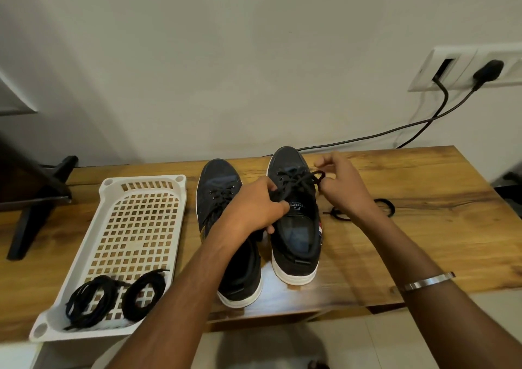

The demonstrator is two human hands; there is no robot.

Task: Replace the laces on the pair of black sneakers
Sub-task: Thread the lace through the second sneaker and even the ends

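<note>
From the head view, the pair of black sneakers stands toes-away on the tabletop (395, 176). The left hand (254, 204) grips the right sneaker (293, 227) at the tongue, likely steadying it, while the right hand (343, 183) pinches a lace (299, 180) loop to work it. Coiled laces (113, 295) wait in the tray (113, 182) beside the left sneaker (217, 187).

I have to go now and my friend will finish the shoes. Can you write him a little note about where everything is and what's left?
Left hand grips the right sneaker at its tongue, pinching the lace.
Right hand pinches a loop of that sneaker's lace.
Both sneakers stand side by side on the wooden table; the left sneaker is laced too.
Two coiled black laces lie in the white tray; another lace lies right of the sneakers.
Done: unclear which laces are old.
Left: finish this lace, then check the other sneaker.
</note>
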